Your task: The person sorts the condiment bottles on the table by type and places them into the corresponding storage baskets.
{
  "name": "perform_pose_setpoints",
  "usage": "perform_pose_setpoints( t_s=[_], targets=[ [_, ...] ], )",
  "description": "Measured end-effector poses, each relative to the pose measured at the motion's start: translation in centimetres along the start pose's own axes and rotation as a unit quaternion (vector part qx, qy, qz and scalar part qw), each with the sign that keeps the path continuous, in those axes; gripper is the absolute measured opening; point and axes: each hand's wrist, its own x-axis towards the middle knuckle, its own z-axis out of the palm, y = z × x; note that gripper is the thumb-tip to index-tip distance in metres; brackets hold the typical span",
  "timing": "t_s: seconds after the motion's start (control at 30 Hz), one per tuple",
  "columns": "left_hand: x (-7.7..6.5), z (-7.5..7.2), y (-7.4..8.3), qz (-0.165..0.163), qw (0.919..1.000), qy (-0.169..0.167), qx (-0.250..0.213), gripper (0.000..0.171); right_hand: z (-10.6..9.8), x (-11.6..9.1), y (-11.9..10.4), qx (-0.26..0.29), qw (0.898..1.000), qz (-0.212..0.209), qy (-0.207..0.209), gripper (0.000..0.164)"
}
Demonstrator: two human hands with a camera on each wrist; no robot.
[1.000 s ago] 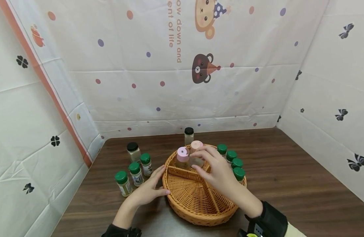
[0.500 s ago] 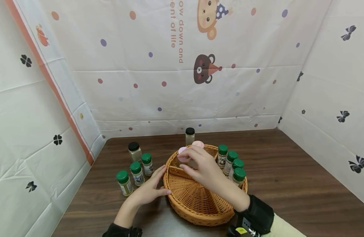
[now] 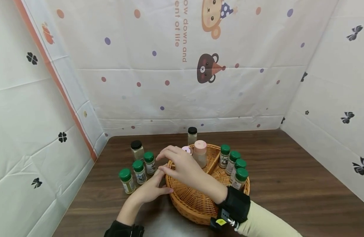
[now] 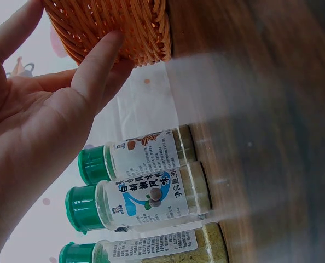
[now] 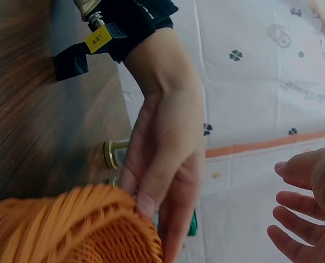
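Observation:
A round wicker basket (image 3: 189, 197) with dividers sits on the table. My left hand (image 3: 148, 191) lies against its left side, fingers nearly straight along the outer wall and thumb at the rim. Above the basket's left rim, my right hand (image 3: 182, 168) hovers with loosely bent fingers and nothing in them, partly overlapping the left hand's fingertips. A pink-capped jar (image 3: 200, 154) and a lilac-capped jar (image 3: 186, 150), partly hidden by the right hand, stand in the back compartment. Several green-capped spice jars (image 3: 224, 156) line the right compartment.
Left of the basket stand three green-capped spice jars (image 3: 127, 181), with a black-capped jar (image 3: 137, 149) behind them. Another black-capped jar (image 3: 192, 135) is behind the basket. Printed cloth (image 3: 134, 98) hangs around the brown wooden table (image 3: 288, 184).
My right hand has moved left from above the pink- and lilac-capped jars to the basket's left rim. The left hand stays at the basket. The view has shifted slightly.

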Motion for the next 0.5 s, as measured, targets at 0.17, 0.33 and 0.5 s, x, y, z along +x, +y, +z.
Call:
perform_pose_setpoints(
  t_s=[0.17,0.33,0.5],
  targets=[
    [0.1,0.0,-0.1,0.036,0.9993,-0.005,-0.001,0.083,1.5,1.1,-0.4,-0.013,0.999,-0.021,-0.025,0.019],
    [0.2,0.0,-0.1,0.075,0.9971,-0.001,0.012,0.066,3.2,2.1,-0.6,-0.019,0.998,-0.031,-0.056,0.021],
    [0.3,0.0,0.1,0.084,0.9962,0.006,0.021,0.042,4.6,3.4,-1.1,-0.046,0.994,-0.027,-0.092,0.026]
  ],
)
